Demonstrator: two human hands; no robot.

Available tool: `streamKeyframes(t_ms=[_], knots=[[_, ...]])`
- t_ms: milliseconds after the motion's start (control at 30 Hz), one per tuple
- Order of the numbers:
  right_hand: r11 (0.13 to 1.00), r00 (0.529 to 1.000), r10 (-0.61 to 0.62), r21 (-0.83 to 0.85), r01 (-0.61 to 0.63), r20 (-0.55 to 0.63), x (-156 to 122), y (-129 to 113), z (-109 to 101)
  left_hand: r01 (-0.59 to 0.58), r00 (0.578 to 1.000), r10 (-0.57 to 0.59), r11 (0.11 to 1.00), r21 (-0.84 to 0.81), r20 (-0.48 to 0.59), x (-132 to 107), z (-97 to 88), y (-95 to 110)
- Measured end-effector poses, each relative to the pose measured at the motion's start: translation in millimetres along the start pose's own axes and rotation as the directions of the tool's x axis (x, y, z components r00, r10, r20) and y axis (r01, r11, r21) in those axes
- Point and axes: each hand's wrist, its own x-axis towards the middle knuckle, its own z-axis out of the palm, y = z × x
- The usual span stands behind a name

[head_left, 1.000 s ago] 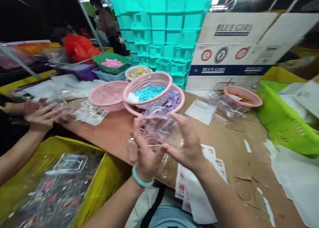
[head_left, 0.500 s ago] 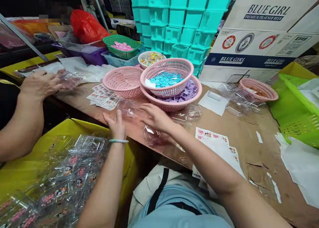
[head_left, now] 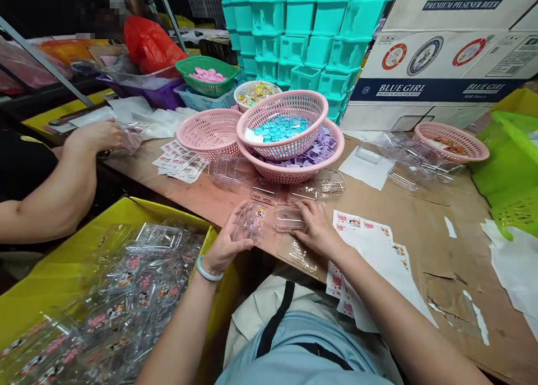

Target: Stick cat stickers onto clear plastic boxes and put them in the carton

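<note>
My left hand (head_left: 229, 242), with a pale bangle at the wrist, holds a clear plastic box (head_left: 253, 219) with small printed stickers on it, tilted above the table edge. To its right, the fingers of my right hand (head_left: 317, 228) grip the end of another clear plastic box (head_left: 289, 219) that lies low at the cardboard-covered tabletop. More clear boxes (head_left: 264, 191) lie just beyond, before the pink baskets. A flat clear piece (head_left: 299, 253) rests at the front edge, beneath my right hand. Beside my right forearm are printed sticker sheets (head_left: 365, 245).
Pink baskets hold blue pieces (head_left: 281, 129) and purple pieces (head_left: 315, 152). On my left stands a yellow bin (head_left: 121, 211) full of stickered clear boxes. A co-worker's hand (head_left: 98, 135) handles clear plastic at the far left. Turquoise crates (head_left: 305, 43) are stacked behind.
My left hand has moved right and now holds a stickered clear box. My right hand has moved right and down onto another clear box. The view has shifted slightly.
</note>
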Motion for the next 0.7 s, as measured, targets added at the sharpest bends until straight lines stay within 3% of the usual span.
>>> streamKeyframes(t_ms=[133, 300, 400, 533, 600, 700], knots=[[0.978, 0.992, 0.107, 0.184, -0.094, -0.064, -7.5, 4.3, -5.0, 0.011, 1.0, -0.015, 0.984, -0.176, -0.027, -9.9, 8.6, 2.9], [0.916, 0.969, 0.24, 0.347, -0.202, -0.067, -17.6, 20.5, -20.6, -0.014, 0.995, -0.021, 0.942, -0.335, -0.102, 9.6, 22.8, -8.5], [0.917, 0.938, 0.293, 0.331, -0.221, -0.185, -15.7, 42.1, -38.8, -0.085, 0.984, 0.031, 0.946, -0.313, -0.173, 28.5, 33.4, -10.3], [0.945, 0.889, 0.313, 0.203, -0.257, -0.333, -4.1, 88.8, -69.4, -0.263, 0.928, 0.201, 0.95, -0.169, -0.313, 57.3, 32.9, -6.3], [0.946, 0.906, 0.305, 0.207, -0.251, -0.293, 5.8, 113.5, -79.8, -0.264, 0.92, 0.207, 0.954, -0.138, -0.332, 72.6, 27.2, -5.2], [0.932, 0.95, 0.279, 0.277, -0.233, -0.141, 25.0, 140.2, -81.9, -0.277, 0.916, 0.211, 0.948, -0.157, -0.34, 89.8, 21.7, -5.4]])
